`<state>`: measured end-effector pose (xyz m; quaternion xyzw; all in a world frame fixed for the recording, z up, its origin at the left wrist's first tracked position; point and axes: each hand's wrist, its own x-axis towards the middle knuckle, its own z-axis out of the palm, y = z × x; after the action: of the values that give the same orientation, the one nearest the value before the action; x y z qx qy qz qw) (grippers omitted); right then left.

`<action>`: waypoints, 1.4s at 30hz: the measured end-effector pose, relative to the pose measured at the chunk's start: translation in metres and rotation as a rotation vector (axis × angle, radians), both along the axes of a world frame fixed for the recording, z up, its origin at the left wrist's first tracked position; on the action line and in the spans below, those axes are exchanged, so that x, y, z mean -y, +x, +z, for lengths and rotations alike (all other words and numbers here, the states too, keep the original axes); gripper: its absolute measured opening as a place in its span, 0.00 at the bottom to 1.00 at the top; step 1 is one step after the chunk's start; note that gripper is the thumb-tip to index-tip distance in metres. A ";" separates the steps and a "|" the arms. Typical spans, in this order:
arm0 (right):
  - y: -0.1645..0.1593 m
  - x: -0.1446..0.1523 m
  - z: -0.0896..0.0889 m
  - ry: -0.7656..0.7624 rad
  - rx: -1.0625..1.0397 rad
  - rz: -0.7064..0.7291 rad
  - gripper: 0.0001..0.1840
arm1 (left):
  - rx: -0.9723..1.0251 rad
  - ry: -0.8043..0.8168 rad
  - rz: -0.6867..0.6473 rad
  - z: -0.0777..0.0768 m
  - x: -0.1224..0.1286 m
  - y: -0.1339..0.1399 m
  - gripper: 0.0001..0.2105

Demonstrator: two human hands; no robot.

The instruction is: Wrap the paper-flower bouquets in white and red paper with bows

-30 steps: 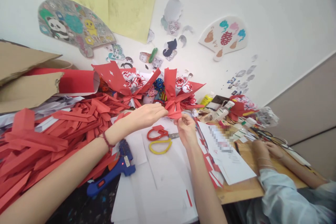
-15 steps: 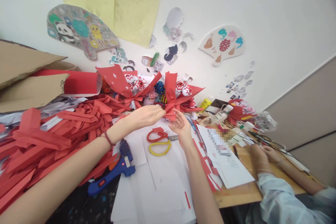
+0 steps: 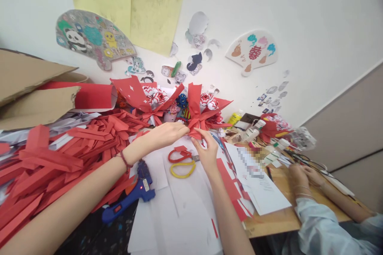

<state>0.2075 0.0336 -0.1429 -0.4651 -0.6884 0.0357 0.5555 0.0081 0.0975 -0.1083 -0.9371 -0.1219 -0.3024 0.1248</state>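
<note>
A paper flower bouquet (image 3: 195,103) in a red wrapper stands against the wall, with red-and-white blooms on its right side. My left hand (image 3: 172,132), fingers closed together, pinches the left side of the wrapper's gathered lower end. From the right, my right hand (image 3: 208,145) grips the bottom flap of that wrapper between thumb and fingers. My fingertips almost meet there, and the left ones are partly hidden. Just below my hands, scissors (image 3: 182,169) with one red and one yellow handle lie on white paper sheets (image 3: 167,223).
A blue glue gun (image 3: 140,191) with a lit red light lies by my left forearm. Folded red paper strips (image 3: 54,159) are heaped at left, under cardboard (image 3: 32,75). Another red bouquet (image 3: 149,103) stands behind. At right are bottles, papers and a co-worker's hands (image 3: 302,177).
My right hand has moved slightly up and left, and its thumb and fingers have closed on the wrapper's bottom flap. My left hand stays at the wrapper.
</note>
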 end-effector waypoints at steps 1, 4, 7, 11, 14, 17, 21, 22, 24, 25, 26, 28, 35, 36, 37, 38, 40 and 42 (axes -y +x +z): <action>-0.001 0.001 0.001 0.003 0.006 0.007 0.14 | 0.009 -0.034 0.010 0.000 0.000 0.001 0.08; -0.001 0.000 0.000 -0.020 -0.036 0.017 0.13 | 0.043 -0.179 0.046 0.002 -0.001 0.003 0.08; 0.001 -0.002 -0.005 -0.068 -0.117 0.040 0.16 | 0.070 -0.298 0.029 0.004 -0.002 0.003 0.10; 0.004 -0.005 -0.009 -0.091 -0.199 0.086 0.17 | 0.090 -0.359 0.010 0.006 -0.002 0.002 0.09; 0.003 -0.004 -0.008 -0.086 -0.240 0.118 0.16 | 0.084 -0.386 0.010 0.007 -0.001 0.002 0.10; 0.000 -0.002 -0.005 -0.078 -0.259 0.148 0.15 | 0.084 -0.417 0.017 0.009 0.000 0.002 0.12; -0.002 0.000 -0.003 -0.064 -0.280 0.177 0.14 | 0.093 -0.443 0.011 0.008 0.000 0.001 0.12; -0.002 0.001 -0.003 -0.063 -0.287 0.188 0.14 | 0.096 -0.444 0.010 0.007 0.000 0.001 0.12; -0.002 0.000 -0.003 -0.067 -0.292 0.209 0.15 | 0.098 -0.443 0.014 0.006 0.000 0.001 0.12; -0.001 0.000 -0.004 -0.071 -0.292 0.215 0.15 | 0.095 -0.441 0.015 0.006 0.000 0.001 0.12; -0.001 -0.001 -0.005 -0.076 -0.294 0.218 0.15 | 0.090 -0.438 0.016 0.006 0.000 0.001 0.12; 0.000 -0.002 -0.006 -0.085 -0.290 0.206 0.17 | 0.082 -0.425 0.022 0.006 0.000 0.002 0.11; 0.000 0.002 0.003 0.027 0.001 0.028 0.17 | -0.052 -0.271 0.085 0.010 0.006 0.007 0.11; -0.001 0.003 0.005 0.036 0.039 0.027 0.14 | -0.081 -0.248 0.088 0.011 0.007 0.008 0.11; -0.001 0.004 0.005 0.043 0.066 0.029 0.10 | -0.103 -0.231 0.090 0.011 0.008 0.009 0.11; -0.002 0.005 0.006 0.046 0.080 0.031 0.08 | -0.117 -0.223 0.092 0.012 0.009 0.010 0.11; -0.003 0.006 0.005 0.047 0.091 0.036 0.05 | -0.126 -0.233 0.095 0.012 0.010 0.010 0.11; -0.003 0.006 0.004 0.038 0.092 0.047 0.04 | -0.116 -0.277 0.091 0.012 0.011 0.010 0.10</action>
<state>0.2044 0.0281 -0.1386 -0.4392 -0.7246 0.0140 0.5309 0.0183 0.0863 -0.0958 -0.9547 -0.1974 -0.2221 0.0147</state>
